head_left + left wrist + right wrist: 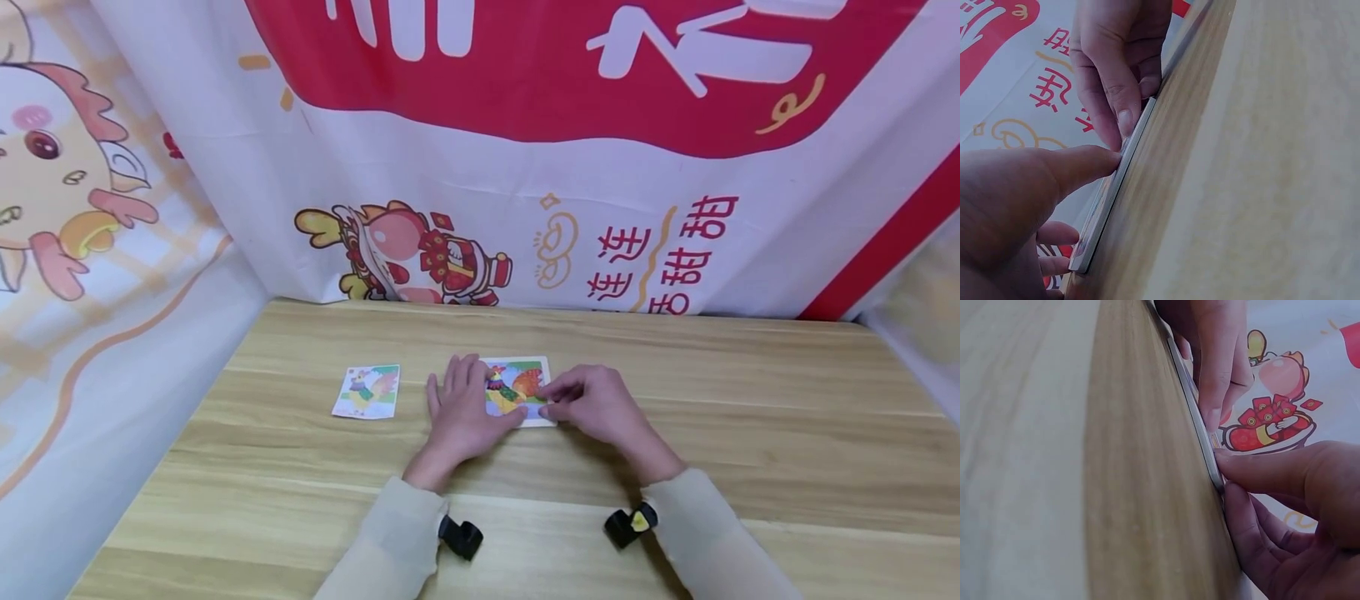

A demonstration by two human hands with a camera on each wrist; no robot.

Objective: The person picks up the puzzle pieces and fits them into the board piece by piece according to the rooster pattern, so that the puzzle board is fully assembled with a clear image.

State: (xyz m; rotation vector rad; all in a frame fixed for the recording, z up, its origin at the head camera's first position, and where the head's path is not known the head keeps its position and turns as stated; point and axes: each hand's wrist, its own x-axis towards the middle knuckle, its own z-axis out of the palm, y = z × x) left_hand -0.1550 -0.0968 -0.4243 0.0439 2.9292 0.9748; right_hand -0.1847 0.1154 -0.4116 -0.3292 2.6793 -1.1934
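Observation:
A thin rectangular board with a colourful rooster picture and a pale border lies flat on the table. Over its left part rests my left hand; the fingers spread past its left side and the thumb presses on the picture near the lower edge. My right hand is at the right edge, where thumb and curled fingers pinch the board's rim. In the right wrist view the right thumb lies on top of the edge, with the fingers beside it. The hands hide part of the picture.
Left of the board lies a small paper card with a paler rooster picture. The wooden table meets a printed cloth at its far edge, and another cloth hangs on the left. Each wrist wears a black camera.

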